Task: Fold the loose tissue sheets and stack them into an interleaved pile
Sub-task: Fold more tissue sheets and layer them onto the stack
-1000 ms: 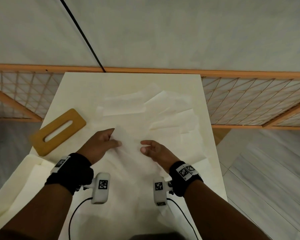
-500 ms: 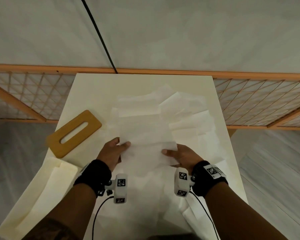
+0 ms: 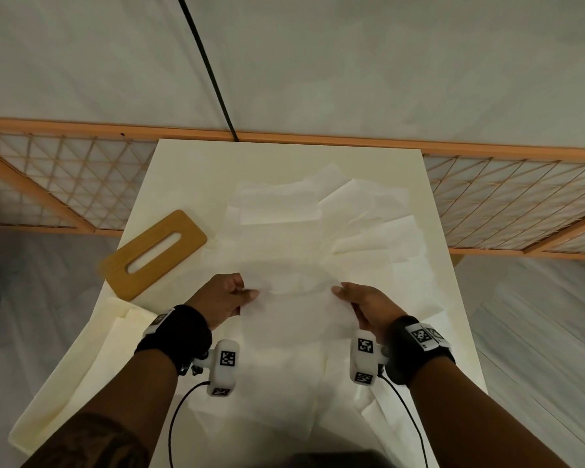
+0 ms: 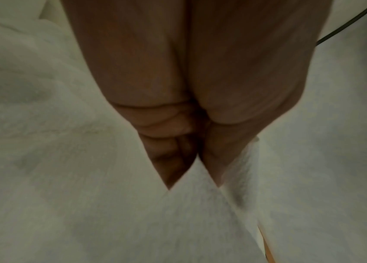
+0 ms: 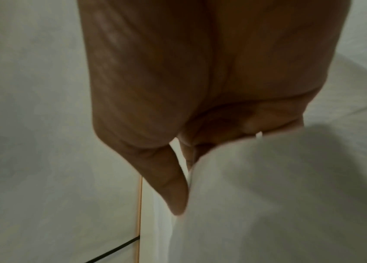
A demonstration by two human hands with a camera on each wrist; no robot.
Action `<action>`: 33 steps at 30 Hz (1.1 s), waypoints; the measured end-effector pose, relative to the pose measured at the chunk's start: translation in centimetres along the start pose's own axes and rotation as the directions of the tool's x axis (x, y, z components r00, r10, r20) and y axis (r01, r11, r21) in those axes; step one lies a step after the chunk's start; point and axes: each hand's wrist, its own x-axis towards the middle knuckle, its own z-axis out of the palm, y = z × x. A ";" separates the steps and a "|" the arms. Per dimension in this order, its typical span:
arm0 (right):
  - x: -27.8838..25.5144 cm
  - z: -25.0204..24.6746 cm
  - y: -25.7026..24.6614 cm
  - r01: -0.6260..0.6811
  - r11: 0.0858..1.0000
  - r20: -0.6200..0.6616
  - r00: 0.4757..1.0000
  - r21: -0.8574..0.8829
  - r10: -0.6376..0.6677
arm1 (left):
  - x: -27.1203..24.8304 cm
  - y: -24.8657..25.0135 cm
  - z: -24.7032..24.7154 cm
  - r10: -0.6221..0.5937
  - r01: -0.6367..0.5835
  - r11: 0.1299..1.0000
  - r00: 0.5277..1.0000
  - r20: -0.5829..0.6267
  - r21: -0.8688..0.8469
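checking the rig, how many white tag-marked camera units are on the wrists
2. One camera unit hangs inside the left wrist, by the left hand; the other inside the right wrist, by the right hand.

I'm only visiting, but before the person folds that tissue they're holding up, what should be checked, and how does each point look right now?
1. Left hand pinches the sheet's left edge: ok, thumb and fingers close on the tissue sheet in the left wrist view.
2. Right hand pinches the right edge: ok.
3. Only one sheet is held: cannot tell, the layers are too thin and pale to separate.
4. The sheet is spread flat between the hands: not ok, its top edge sags and wrinkles.
5. Wooden tissue-box lid is out of the way: ok, it lies left of the sheets.
6. Loose sheets beyond are tidy: not ok, they overlap at angles.
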 end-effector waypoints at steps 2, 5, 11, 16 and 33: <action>-0.2 -0.5 0.2 -0.005 0.999 0.019 1.000 -0.032 0.006 | -0.4 0.4 0.3 0.001 0.000 0.998 1.000 0.030 -0.058; -0.1 -1.1 0.4 -0.011 0.998 -0.004 1.000 -0.062 0.011 | -0.8 0.5 0.6 0.007 0.002 0.996 0.995 0.099 -0.088; -0.2 -1.5 1.0 -0.016 0.984 0.015 1.000 -0.177 0.019 | -0.8 0.7 1.0 0.070 -0.083 0.983 0.994 0.083 0.166; -0.1 -0.7 0.8 0.074 0.964 -0.055 0.994 -0.256 -0.091 | -0.6 0.2 0.6 0.044 -0.077 0.964 0.990 0.134 0.256; 0.9 -1.7 2.0 -0.050 0.996 -0.167 0.984 0.076 0.062 | -0.3 -2.2 1.5 -0.162 0.149 0.970 0.985 -0.053 -0.194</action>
